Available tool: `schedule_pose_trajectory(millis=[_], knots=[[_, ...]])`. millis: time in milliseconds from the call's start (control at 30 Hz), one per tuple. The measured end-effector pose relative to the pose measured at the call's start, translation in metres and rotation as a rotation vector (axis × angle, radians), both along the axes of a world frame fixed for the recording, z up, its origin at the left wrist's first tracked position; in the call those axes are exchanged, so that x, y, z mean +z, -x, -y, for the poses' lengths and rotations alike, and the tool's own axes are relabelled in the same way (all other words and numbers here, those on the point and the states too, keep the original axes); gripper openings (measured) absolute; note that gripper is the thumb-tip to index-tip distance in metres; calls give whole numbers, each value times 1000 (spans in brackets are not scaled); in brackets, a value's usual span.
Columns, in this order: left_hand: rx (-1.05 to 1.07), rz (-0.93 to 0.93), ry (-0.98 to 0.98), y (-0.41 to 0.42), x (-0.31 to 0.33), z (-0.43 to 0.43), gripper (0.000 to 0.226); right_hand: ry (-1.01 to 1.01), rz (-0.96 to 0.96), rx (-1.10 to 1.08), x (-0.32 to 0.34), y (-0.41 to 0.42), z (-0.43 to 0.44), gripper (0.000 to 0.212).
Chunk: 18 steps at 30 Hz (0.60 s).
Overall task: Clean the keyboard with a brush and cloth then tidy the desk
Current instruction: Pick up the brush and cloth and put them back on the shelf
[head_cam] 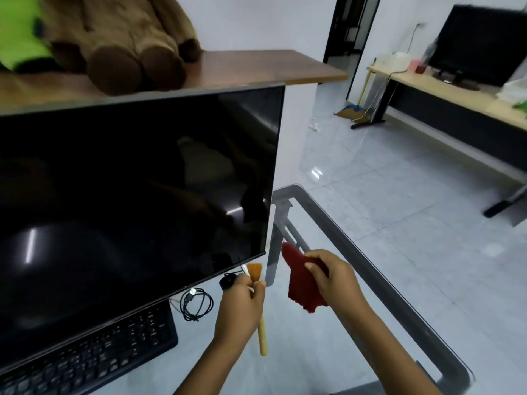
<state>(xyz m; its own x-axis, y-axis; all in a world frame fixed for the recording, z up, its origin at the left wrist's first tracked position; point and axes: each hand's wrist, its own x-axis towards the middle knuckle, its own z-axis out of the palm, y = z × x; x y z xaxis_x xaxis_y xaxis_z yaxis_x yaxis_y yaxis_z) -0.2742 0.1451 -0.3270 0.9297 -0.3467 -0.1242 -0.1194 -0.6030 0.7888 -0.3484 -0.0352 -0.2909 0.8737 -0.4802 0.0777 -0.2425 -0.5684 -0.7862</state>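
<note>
Glass-topped desk [356, 253] with a grey metal frame carries the work area; you see pale floor tiles [399, 195] through and beyond it. The keyboard [94, 357], black, lies at the desk's near-left edge, partly under the lower edge of the dark monitor [128, 209].

Your left hand [239, 306] has its fingers curled round the brush [261, 334], gripping it just below the orange bristles. The bristles point up and the wooden handle hangs down past the wrist. Your right hand [333, 277] pinches the red cloth [302, 283], which hangs loose above the glass. Both hands are raised near the monitor's lower right corner, apart from the keyboard.

A coiled black cable [196, 305] lies on the glass between keyboard and left hand. A small black object [227, 281] sits just behind that hand, partly hidden.

Above the monitor, a wooden shelf [256, 67] holds a brown plush bear [128, 44]. A second desk [456, 101] with its own screen [484, 41] stands across the room.
</note>
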Motion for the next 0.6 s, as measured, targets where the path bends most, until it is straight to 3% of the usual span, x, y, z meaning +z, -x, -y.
schedule_pose_trajectory(millis=[300, 600], knots=[[-86, 170, 308, -7, 127, -3, 32, 231, 317, -57, 131, -14, -6, 16], [-82, 255, 470, -48, 281, 40, 35, 592, 374, 69, 283, -68, 27, 12]])
